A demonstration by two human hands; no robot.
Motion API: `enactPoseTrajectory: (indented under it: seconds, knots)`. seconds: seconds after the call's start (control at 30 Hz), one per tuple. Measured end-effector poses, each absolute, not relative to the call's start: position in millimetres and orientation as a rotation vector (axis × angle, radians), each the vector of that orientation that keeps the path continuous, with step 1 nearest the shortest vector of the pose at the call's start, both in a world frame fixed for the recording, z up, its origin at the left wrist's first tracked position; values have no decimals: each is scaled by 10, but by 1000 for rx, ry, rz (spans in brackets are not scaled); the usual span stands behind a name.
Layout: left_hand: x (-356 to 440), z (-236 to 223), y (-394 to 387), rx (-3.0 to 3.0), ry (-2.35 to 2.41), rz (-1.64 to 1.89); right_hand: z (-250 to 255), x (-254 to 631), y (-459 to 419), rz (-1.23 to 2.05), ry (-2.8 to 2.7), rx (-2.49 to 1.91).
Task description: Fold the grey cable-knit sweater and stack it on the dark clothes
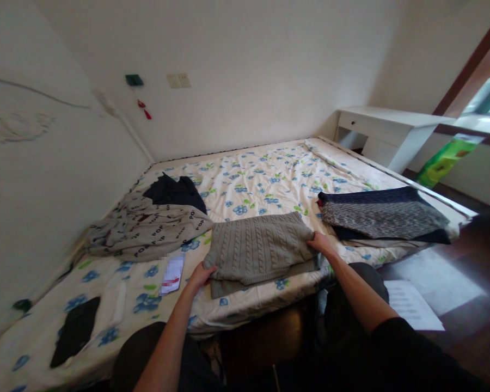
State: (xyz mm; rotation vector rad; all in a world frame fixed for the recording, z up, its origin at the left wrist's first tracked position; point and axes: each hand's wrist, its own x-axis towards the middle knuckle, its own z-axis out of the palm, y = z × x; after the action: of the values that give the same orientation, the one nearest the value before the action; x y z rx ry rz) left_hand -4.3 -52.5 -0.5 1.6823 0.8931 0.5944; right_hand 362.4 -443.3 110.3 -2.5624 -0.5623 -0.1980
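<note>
A grey cable-knit sweater (259, 247) lies folded on the near edge of the bed (269, 179), which has a white sheet with blue flowers. My left hand (201, 274) grips the sweater's left edge, fingers closed on the knit. My right hand (320, 243) holds its right edge, fingers curled under the fold.
A pile of grey printed and dark clothes (155, 220) lies at the left. Folded dark and speckled garments (381, 215) sit at the right. A card (172, 274), a white object (112, 302) and a black item (75, 329) lie near left. A white desk (386, 128) stands beyond.
</note>
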Motion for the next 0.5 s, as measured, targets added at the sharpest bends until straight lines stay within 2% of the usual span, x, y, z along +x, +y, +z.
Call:
enactPoseTrajectory:
  seconds: [0.1,0.13,0.2,0.3,0.37,0.5]
  knots:
    - [-72,-4,-535,2011,1018,823,1087,3435,-4411,-501,-736,-2527]
    - [-89,-12,-561,2116,1014,910,1076,3357,-4405,-503,-850,-2501]
    - [-119,-47,-666,2300,861,985,1019,3189,-4383,-309,-1158,-2447]
    - [-101,-127,-928,2469,381,763,850,2940,-4312,30,-1552,-2344]
    - [-39,-166,-1101,2495,189,622,747,2813,-4248,27,-1635,-2327]
    - [73,-124,-1217,2454,247,615,743,2729,-4167,-16,-1593,-2370]
